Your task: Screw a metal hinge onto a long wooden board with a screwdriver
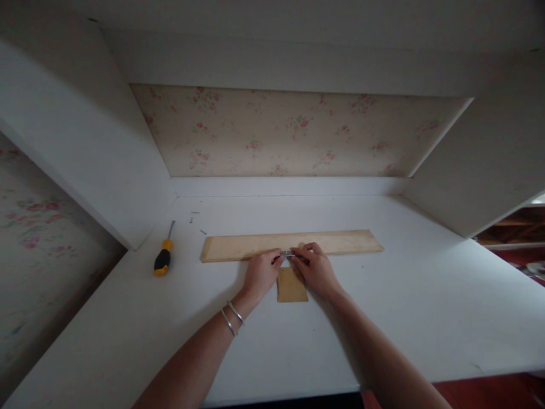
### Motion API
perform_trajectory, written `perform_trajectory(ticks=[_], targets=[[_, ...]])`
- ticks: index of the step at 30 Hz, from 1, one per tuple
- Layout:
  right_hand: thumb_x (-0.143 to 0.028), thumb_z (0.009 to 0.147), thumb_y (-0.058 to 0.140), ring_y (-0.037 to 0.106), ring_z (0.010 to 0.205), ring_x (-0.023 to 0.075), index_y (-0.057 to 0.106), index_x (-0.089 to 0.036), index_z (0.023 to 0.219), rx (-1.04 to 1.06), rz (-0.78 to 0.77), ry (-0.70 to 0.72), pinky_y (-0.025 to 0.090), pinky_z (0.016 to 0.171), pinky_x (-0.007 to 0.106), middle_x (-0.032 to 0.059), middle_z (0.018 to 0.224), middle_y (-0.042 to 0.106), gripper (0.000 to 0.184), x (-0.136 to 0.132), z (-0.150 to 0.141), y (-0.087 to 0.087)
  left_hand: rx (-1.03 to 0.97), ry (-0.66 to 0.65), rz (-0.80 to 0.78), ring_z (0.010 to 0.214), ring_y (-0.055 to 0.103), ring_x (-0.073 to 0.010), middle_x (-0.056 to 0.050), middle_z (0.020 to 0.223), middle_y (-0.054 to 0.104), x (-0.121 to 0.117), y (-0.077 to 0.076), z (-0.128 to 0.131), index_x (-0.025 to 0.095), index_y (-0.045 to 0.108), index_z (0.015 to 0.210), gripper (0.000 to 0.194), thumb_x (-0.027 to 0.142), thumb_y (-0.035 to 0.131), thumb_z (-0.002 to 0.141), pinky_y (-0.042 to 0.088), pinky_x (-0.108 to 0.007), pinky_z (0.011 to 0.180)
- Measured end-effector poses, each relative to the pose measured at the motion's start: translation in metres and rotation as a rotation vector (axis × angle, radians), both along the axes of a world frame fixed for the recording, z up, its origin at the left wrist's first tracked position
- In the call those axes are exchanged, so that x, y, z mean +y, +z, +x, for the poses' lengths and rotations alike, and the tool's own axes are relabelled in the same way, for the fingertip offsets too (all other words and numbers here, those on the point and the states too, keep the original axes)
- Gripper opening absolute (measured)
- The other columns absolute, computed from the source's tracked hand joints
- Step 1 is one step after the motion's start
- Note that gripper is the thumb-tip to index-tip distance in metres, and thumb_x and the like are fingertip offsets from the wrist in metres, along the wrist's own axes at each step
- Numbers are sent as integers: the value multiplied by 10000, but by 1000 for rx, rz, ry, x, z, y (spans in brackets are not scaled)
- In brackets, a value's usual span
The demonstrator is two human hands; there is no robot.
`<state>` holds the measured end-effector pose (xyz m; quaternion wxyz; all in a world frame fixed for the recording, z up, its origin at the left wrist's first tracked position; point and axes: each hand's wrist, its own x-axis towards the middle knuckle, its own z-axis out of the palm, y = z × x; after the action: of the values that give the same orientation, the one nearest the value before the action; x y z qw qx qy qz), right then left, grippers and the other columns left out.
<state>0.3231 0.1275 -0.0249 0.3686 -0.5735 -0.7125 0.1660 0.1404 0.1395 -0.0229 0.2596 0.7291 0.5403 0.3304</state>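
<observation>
Metal piece: a small, narrow, silver metal piece [286,254] spans two hands at the near edge of a long, pale wooden board [340,241].
Left hand [260,275]: fingers pinched closed on the piece's left end; silver bangles [232,318] circle the wrist.
Right hand [319,270]: thumb and fingers pinched on the right end.
Below: a tan, squarish flat piece [293,287].
Left side: a yellow-and-black-handled screwdriver [162,260] near small, dark, slender pieces [195,212].
Enclosure: white panels [447,187] flank the white bench [255,363] holding everything.
</observation>
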Motion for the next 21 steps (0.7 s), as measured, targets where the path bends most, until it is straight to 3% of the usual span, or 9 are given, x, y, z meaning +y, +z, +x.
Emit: perform_trajectory(ticks=[13, 21], targets=[[-327, 890, 596, 605, 829, 157, 708, -205, 1129, -9, 1, 1, 491, 790, 300, 65, 1041, 552, 291, 1, 1, -4, 8, -3, 20, 784, 694, -162, -46, 931, 753, -2, 1, 0, 218, 730, 1034, 199, 262, 589, 900, 475, -228, 690], [-334, 894, 590, 608, 866, 173, 715, -208, 1110, -9, 26, 6, 488, 807, 310, 70, 1030, 557, 279, 0, 0, -2, 9, 6, -2, 825, 691, -169, -58, 954, 749, -3, 5, 1, 217, 729, 1036, 200, 258, 588, 902, 482, -238, 753]])
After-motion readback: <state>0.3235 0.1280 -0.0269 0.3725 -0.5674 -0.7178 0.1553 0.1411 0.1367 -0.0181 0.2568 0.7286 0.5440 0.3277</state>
